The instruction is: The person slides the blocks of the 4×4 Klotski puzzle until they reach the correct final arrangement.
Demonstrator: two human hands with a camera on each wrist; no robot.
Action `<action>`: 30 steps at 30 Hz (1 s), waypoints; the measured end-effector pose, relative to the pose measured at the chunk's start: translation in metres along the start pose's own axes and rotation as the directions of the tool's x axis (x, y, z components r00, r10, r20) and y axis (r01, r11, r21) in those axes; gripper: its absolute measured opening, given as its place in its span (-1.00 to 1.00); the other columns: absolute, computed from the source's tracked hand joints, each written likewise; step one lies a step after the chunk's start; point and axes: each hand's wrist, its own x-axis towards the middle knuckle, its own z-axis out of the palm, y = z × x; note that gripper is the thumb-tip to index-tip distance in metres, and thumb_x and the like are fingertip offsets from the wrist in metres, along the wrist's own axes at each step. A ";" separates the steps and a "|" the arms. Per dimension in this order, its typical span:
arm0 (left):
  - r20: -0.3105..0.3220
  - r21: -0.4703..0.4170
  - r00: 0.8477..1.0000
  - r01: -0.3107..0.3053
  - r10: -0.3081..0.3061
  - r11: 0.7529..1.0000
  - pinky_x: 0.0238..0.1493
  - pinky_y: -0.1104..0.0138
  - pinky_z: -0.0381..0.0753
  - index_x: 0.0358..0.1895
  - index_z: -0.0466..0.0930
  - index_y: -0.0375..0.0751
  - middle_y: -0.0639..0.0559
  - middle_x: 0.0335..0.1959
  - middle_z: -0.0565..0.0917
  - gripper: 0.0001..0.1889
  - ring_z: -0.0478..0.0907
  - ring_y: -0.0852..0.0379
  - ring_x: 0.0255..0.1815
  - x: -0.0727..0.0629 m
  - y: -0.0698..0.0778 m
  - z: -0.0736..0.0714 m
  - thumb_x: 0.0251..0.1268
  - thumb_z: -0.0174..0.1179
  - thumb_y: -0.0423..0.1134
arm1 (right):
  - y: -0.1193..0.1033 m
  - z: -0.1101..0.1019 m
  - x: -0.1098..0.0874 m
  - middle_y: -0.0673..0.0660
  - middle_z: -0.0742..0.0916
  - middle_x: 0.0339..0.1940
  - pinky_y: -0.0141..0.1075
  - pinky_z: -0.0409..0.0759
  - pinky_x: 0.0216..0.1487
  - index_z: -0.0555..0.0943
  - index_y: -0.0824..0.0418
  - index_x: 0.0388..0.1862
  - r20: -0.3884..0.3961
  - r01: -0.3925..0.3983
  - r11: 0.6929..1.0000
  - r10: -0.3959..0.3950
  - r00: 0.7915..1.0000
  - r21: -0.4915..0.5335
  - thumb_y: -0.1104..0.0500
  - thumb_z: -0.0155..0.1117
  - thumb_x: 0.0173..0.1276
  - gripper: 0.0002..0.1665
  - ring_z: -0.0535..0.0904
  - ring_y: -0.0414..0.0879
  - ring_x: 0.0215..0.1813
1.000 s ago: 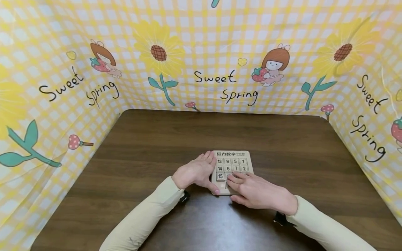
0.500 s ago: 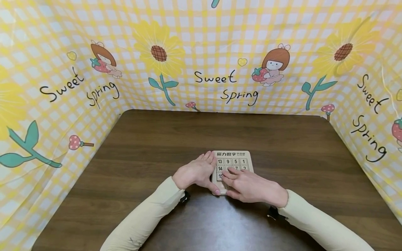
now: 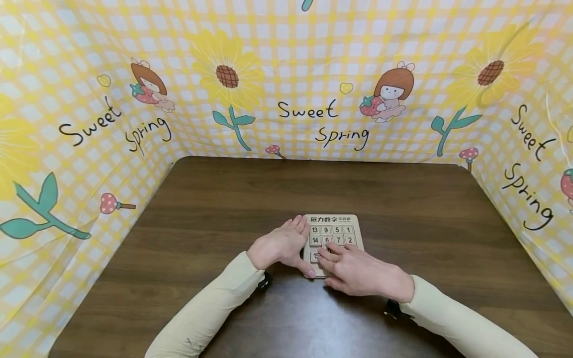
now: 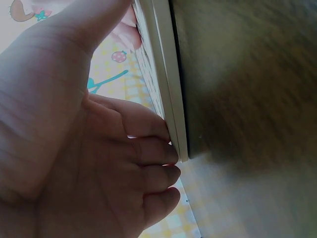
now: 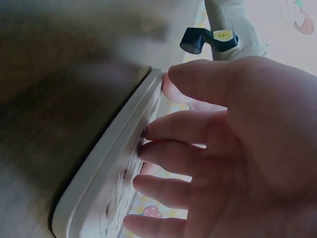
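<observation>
A pale number sliding puzzle (image 3: 358, 232) lies flat on the dark wooden table, its tiles reading 13, 9, 5, 1 across the top row. My left hand (image 3: 285, 244) rests along its left side, fingers at the far left corner and thumb on the near left corner. In the left wrist view those relaxed fingers touch the puzzle's edge. Over the lower tiles lies my right hand (image 3: 360, 268), fingertips on the tile faces by the 15 tile (image 3: 315, 256). Its thumb reaches the near edge. The tiles at lower right are hidden under this hand.
The brown table (image 3: 224, 199) spreads around the puzzle. A yellow checked cloth (image 3: 286, 59) with flowers and lettering stands around its back and sides. A small black camera (image 5: 210, 39) sits on the left wrist.
My right hand has shifted left over the tiles, then slightly back towards me. The 15 tile has slid towards the near edge of the puzzle. My left hand has stayed in place.
</observation>
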 end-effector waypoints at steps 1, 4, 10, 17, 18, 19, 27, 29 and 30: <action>0.000 0.000 1.000 0.000 0.000 1.000 0.64 0.13 -0.09 0.56 -0.10 -0.36 -0.28 0.61 -0.14 0.34 -0.19 -0.12 0.64 0.000 0.000 0.000 -0.11 0.26 0.52 | -0.001 0.000 -0.001 0.18 0.52 0.42 0.21 0.46 0.30 0.46 0.19 0.37 -0.001 0.001 1.000 -0.001 1.000 -0.004 -0.12 0.14 0.45 -0.36 0.38 0.18 0.46; -0.002 0.006 1.000 0.001 -0.001 1.000 0.64 0.14 -0.08 0.56 -0.11 -0.36 -0.29 0.61 -0.13 0.34 -0.18 -0.12 0.64 0.001 0.001 0.000 -0.11 0.26 0.53 | -0.003 0.000 -0.005 0.18 0.51 0.42 0.21 0.45 0.31 0.46 0.20 0.38 0.001 0.003 1.000 -0.003 1.000 -0.010 -0.12 0.14 0.45 -0.35 0.37 0.17 0.47; 0.005 0.005 1.000 0.002 -0.002 1.000 0.64 0.14 -0.10 0.56 -0.12 -0.36 -0.28 0.61 -0.15 0.34 -0.20 -0.11 0.64 0.001 0.002 -0.001 -0.11 0.26 0.52 | -0.011 0.000 -0.010 0.18 0.51 0.42 0.22 0.46 0.30 0.45 0.21 0.38 -0.008 0.002 0.999 -0.003 1.000 -0.043 -0.12 0.14 0.45 -0.34 0.36 0.16 0.48; 0.009 0.016 1.000 0.004 -0.004 1.000 0.64 0.15 -0.10 0.56 -0.11 -0.35 -0.27 0.61 -0.14 0.32 -0.20 -0.11 0.64 0.001 0.002 -0.002 -0.08 0.25 0.52 | -0.014 0.001 -0.013 0.18 0.52 0.41 0.21 0.48 0.28 0.45 0.21 0.39 -0.018 0.006 0.998 -0.008 1.000 -0.058 -0.12 0.14 0.45 -0.34 0.37 0.15 0.47; 0.008 0.018 1.000 0.004 -0.005 1.000 0.64 0.15 -0.10 0.56 -0.11 -0.35 -0.27 0.61 -0.14 0.32 -0.19 -0.10 0.64 0.001 0.003 -0.002 -0.08 0.25 0.52 | -0.013 0.000 -0.012 0.18 0.52 0.42 0.21 0.48 0.29 0.45 0.20 0.39 -0.014 0.009 0.999 -0.009 1.000 -0.043 -0.12 0.14 0.45 -0.35 0.38 0.16 0.47; 0.007 0.021 1.000 0.004 -0.005 1.000 0.64 0.15 -0.10 0.56 -0.10 -0.35 -0.27 0.61 -0.14 0.32 -0.19 -0.10 0.64 0.001 0.003 -0.002 -0.09 0.25 0.52 | -0.012 -0.001 -0.012 0.18 0.51 0.42 0.21 0.47 0.29 0.45 0.19 0.39 -0.004 0.010 1.000 -0.011 1.000 -0.029 -0.12 0.13 0.46 -0.35 0.37 0.16 0.47; 0.011 0.019 1.000 0.011 -0.011 1.000 0.64 0.16 -0.10 0.57 -0.12 -0.34 -0.26 0.61 -0.15 0.35 -0.20 -0.09 0.65 0.002 0.003 0.000 -0.11 0.25 0.53 | 0.003 -0.008 0.000 0.17 0.49 0.44 0.21 0.41 0.36 0.43 0.19 0.41 0.045 -0.018 0.999 0.016 0.999 0.040 -0.11 0.09 0.48 -0.36 0.33 0.19 0.49; 0.013 0.022 1.000 0.018 -0.018 1.000 0.64 0.17 -0.09 0.57 -0.12 -0.34 -0.26 0.61 -0.15 0.35 -0.21 -0.09 0.65 0.002 0.002 0.000 -0.12 0.25 0.54 | 0.007 -0.009 0.005 0.19 0.48 0.45 0.21 0.40 0.37 0.42 0.20 0.41 0.043 -0.029 0.998 0.027 0.999 0.051 -0.11 0.08 0.49 -0.36 0.32 0.19 0.50; 0.013 0.023 1.000 0.019 -0.020 1.000 0.64 0.17 -0.09 0.57 -0.12 -0.34 -0.26 0.61 -0.15 0.35 -0.21 -0.09 0.65 0.001 0.002 0.000 -0.13 0.25 0.55 | 0.009 -0.009 0.007 0.20 0.48 0.45 0.21 0.39 0.37 0.43 0.20 0.40 0.039 -0.033 0.998 0.031 0.999 0.057 -0.11 0.09 0.49 -0.36 0.32 0.20 0.50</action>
